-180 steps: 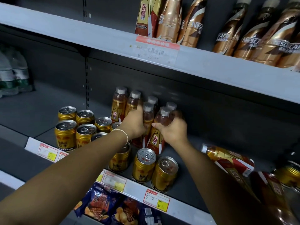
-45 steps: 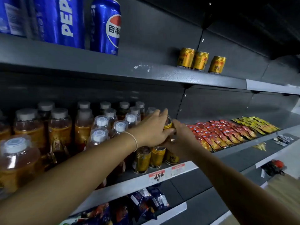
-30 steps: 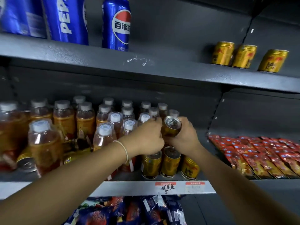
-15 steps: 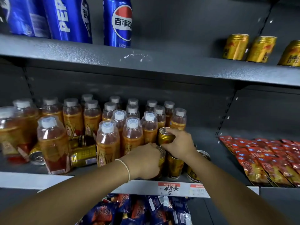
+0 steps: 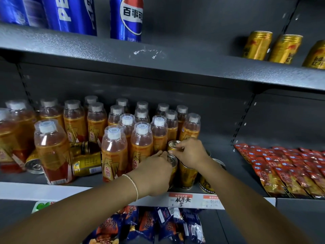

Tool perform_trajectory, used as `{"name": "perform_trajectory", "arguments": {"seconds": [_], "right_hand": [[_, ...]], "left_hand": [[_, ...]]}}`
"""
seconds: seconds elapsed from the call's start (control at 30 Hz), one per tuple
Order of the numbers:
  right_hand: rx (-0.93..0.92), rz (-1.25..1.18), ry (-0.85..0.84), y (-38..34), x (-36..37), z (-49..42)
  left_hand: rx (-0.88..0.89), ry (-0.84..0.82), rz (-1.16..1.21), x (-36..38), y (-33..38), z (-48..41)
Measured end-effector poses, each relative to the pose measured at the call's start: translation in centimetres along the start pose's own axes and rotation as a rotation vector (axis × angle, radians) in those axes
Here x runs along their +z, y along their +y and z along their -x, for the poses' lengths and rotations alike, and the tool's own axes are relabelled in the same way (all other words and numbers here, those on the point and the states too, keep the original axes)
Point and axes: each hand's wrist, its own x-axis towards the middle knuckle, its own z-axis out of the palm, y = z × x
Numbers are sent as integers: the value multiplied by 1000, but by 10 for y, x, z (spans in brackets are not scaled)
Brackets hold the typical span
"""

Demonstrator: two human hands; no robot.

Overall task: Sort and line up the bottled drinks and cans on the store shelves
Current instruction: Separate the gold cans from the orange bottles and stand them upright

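Right hand (image 5: 191,154) pinches the top of a rear can (image 5: 173,144); left hand (image 5: 154,173) curls round a front can (image 5: 173,160). One second ago this rear can was held higher.

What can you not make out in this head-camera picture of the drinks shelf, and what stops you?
Head view throughout.
Front can: label hidden by left hand; grip unclear.
Rear can, pinched by right hand: body hidden behind front can.
Cans under that arm: number hidden by it.
Pepsi cans: tops cut by upper edge.
Price tags: print too small.
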Motion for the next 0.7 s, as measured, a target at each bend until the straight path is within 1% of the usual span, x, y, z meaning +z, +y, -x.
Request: {"name": "perform_trajectory", "arguments": {"seconds": [0.2, 0.3, 0.33, 0.4, 0.47, 0.53, 0.6, 0.7], "right_hand": [[-44, 120, -32, 8, -4, 4], [-31, 93, -59, 16, -9, 3], [-46, 53, -30, 19, -10, 3], [-57, -28, 101, 26, -14, 1], [20, -57, 229, 32, -19, -1], [113, -62, 275, 38, -23, -4], [208, -64, 266, 43, -25, -9], [299, -144, 149, 47, -22, -22]], "left_hand": [[-34, 15, 34, -2, 2, -1], [-66, 54, 90, -8, 7, -4], [-74, 65, 106, -11, 9, -5], [-78, 104, 143, -15, 13, -12], [-67, 152, 184, -17, 15, -21], [-59, 177, 196, -17, 17, -30], [-54, 187, 178, -13, 17, -40], [-41, 185, 175, -1, 16, -51]]}}
